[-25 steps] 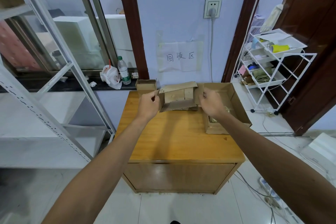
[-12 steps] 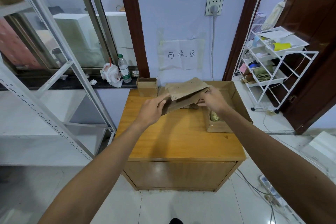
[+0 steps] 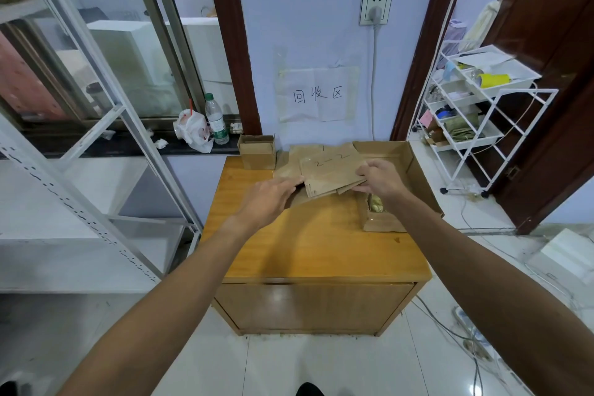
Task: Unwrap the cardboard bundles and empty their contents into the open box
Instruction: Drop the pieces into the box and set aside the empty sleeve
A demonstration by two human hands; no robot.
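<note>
Lying almost flat now, the cardboard bundle (image 3: pixel 331 170) shows its top, with "2-2" written on it. Half a second ago it was tipped, with its right end up high. A second ago it stood open like a little box. It sits low over the back of the bench (image 3: pixel 315 244), and its right edge reaches over the open box (image 3: pixel 414 167). The left hand (image 3: pixel 270 199) has moved in closer. Its fingers are stretched out with the tips tucked under the left edge, and I cannot tell if it pinches. The right hand (image 3: pixel 382 178) has its fingers curled on the right edge and holds it.

The bench is a yellow wood cabinet on a white tile floor. A grey metal shelf frame (image 3: pixel 80 196) stands to the left and a white rack (image 3: pixel 475 112) to the right. A paper sign (image 3: pixel 318 95) is stuck on the blue wall. A small box (image 3: pixel 257 151) stands at the back left corner of the bench. Yellow bits (image 3: pixel 376 202) lie inside the open box.
</note>
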